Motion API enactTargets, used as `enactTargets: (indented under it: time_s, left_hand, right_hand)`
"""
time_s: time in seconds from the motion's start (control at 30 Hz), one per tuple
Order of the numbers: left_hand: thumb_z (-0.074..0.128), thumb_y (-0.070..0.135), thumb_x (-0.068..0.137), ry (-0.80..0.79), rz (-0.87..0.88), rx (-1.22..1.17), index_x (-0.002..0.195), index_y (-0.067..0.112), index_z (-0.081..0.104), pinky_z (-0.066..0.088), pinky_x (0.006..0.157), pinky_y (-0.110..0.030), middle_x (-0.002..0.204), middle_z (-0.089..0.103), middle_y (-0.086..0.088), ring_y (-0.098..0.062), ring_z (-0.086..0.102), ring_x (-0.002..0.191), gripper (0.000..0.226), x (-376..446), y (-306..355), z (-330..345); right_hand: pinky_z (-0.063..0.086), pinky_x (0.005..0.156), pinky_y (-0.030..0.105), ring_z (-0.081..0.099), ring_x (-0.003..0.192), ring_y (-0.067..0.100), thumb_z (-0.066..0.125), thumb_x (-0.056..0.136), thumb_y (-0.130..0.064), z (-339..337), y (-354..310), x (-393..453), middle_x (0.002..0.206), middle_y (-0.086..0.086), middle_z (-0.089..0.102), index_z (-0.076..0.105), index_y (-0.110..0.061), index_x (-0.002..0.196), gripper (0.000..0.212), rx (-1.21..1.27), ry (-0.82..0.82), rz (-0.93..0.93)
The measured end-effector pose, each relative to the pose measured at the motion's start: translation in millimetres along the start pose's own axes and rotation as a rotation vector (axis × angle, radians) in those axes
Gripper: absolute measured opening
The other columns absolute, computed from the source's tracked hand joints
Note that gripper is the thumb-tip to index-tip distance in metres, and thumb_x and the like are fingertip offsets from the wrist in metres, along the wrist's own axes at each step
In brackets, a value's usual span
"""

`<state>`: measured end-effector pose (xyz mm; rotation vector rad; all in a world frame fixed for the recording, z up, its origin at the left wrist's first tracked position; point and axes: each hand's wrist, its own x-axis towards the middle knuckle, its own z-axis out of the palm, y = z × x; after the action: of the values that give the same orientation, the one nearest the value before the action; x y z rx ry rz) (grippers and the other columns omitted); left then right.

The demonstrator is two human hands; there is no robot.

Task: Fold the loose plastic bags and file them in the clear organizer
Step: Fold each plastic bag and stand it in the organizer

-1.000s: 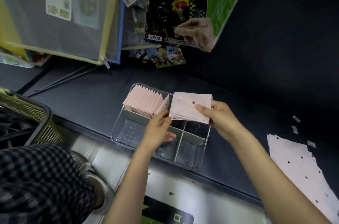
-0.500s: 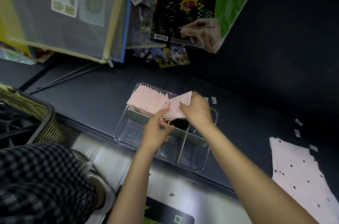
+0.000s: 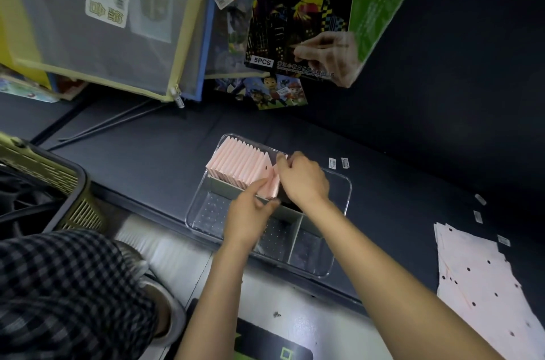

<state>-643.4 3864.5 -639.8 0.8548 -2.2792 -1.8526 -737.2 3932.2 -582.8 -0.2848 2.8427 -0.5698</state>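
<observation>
Both hands pinch one folded pink bag point(image 3: 270, 187): right hand point(image 3: 303, 179) on top edge, left hand point(image 3: 250, 219) at near edge | bag at end of filed row point(image 3: 239, 166) in clear organizer point(image 3: 343, 197) | thin, limp, slippery; best gripped along the fold

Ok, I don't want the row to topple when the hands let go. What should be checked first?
1. Folded bag upright at the end of the row: ok.
2. Left hand steadies the row: ok.
3. Right hand on the bag: ok.
4. Bag fully seated: cannot tell.
5. Space remaining in the organizer compartment: ok.
6. Loose bags waiting: ok.
</observation>
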Motion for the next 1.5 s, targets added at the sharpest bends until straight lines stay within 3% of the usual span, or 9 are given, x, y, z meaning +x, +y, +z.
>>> enactTargets:
  time_s: [0.23, 0.37, 0.53, 0.7, 0.87, 0.97, 1.1, 1.27, 1.5]
  left_hand:
    - [0.07, 0.036, 0.081, 0.214, 0.039, 0.083, 0.103, 0.029, 0.069, 0.039, 0.055, -0.024, 0.062, 0.058, 0.013, -0.007, 0.053, 0.06, 0.023, -6.1, 8.0, -0.9]
    - [0.064, 0.033, 0.088, 0.304, 0.044, 0.162, 0.092, 0.025, 0.073, 0.033, 0.049, -0.021, 0.06, 0.058, 0.014, -0.013, 0.059, 0.064, 0.012, -7.2, 10.2, -3.2]
    - [0.062, 0.033, 0.089, 0.318, 0.062, 0.275, 0.086, 0.027, 0.073, 0.031, 0.046, -0.02, 0.067, 0.068, 0.007, -0.014, 0.057, 0.06, 0.013, -8.1, 7.0, -4.4]
    - [0.064, 0.046, 0.084, 0.267, 0.147, 0.376, 0.082, 0.027, 0.071, 0.038, 0.052, -0.027, 0.067, 0.062, 0.009, -0.017, 0.059, 0.066, 0.02, -8.3, 10.9, -9.1]
    - [0.061, 0.038, 0.087, 0.596, 0.226, 0.307, 0.115, 0.023, 0.065, 0.041, 0.083, -0.036, 0.12, 0.054, 0.002, -0.016, 0.044, 0.111, 0.032, -0.1, 13.1, -27.9]
    - [0.055, 0.043, 0.091, 0.501, 0.054, 0.291, 0.142, 0.022, 0.038, 0.023, 0.11, -0.048, 0.151, 0.031, -0.002, -0.023, 0.022, 0.139, 0.058, 7.5, 8.1, -39.7]
    - [0.06, 0.05, 0.085, 0.36, 0.03, 0.335, 0.144, 0.024, 0.03, 0.018, 0.109, -0.045, 0.154, 0.026, 0.003, -0.022, 0.025, 0.14, 0.071, 8.1, 0.3, -36.9]
    - [0.071, 0.052, 0.074, 0.264, 0.084, 0.359, 0.144, 0.024, 0.028, 0.022, 0.107, -0.046, 0.155, 0.022, 0.004, -0.023, 0.026, 0.138, 0.087, 6.8, 0.5, -25.0]
    - [0.078, 0.049, 0.067, 0.29, 0.122, 0.525, 0.15, 0.028, 0.007, 0.024, 0.106, -0.042, 0.158, 0.015, 0.0, -0.025, 0.025, 0.138, 0.111, -2.4, 4.0, 13.7]
  right_hand:
    - [0.04, 0.071, 0.034, 0.06, 0.096, 0.035, 0.033, 0.095, -0.045, 6.6, -8.9, 18.2, 0.103, 0.013, 0.066, 0.063, -0.011, 0.098, 0.046, -0.05, -0.024, 0.022]
    - [0.039, 0.065, 0.032, 0.061, 0.09, 0.032, 0.031, 0.093, -0.06, 5.0, -7.3, 18.5, 0.095, 0.01, 0.067, 0.062, -0.016, 0.095, 0.055, -0.019, 0.016, -0.018]
    - [0.047, 0.074, 0.034, 0.058, 0.09, 0.02, 0.05, 0.094, -0.04, 9.2, 16.2, -9.5, 0.093, 0.001, 0.063, 0.047, -0.024, 0.128, 0.038, 0.146, 0.128, -0.282]
    - [0.048, 0.085, 0.039, 0.06, 0.094, 0.022, 0.053, 0.094, -0.032, 18.4, 14.0, -15.7, 0.101, 0.004, 0.067, 0.049, -0.024, 0.133, 0.04, 0.212, 0.097, -0.299]
    - [0.05, 0.08, 0.037, 0.064, 0.093, 0.03, 0.057, 0.092, -0.032, 16.5, -5.2, -1.3, 0.097, 0.009, 0.07, 0.049, -0.018, 0.122, 0.035, 0.162, 0.08, -0.208]
    - [0.048, 0.071, 0.035, 0.064, 0.089, 0.032, 0.059, 0.091, -0.031, 15.3, -6.5, -2.2, 0.096, 0.01, 0.069, 0.043, -0.012, 0.108, 0.03, 0.166, 0.076, -0.16]
    - [0.05, 0.072, 0.036, 0.065, 0.086, 0.03, 0.054, 0.093, -0.036, 16.8, 2.3, -15.7, 0.092, 0.006, 0.069, 0.045, -0.014, 0.105, 0.027, 0.192, 0.088, -0.184]
    - [0.046, 0.078, 0.041, 0.063, 0.097, 0.038, 0.051, 0.091, -0.049, 18.1, 8.6, -24.6, 0.104, 0.015, 0.067, 0.04, -0.013, 0.118, 0.046, 0.063, 0.089, -0.055]
    - [0.036, 0.068, 0.032, 0.061, 0.099, 0.035, 0.044, 0.092, -0.041, 6.0, 24.5, -12.9, 0.11, 0.016, 0.065, 0.058, -0.007, 0.109, 0.04, 0.059, -0.06, 0.107]
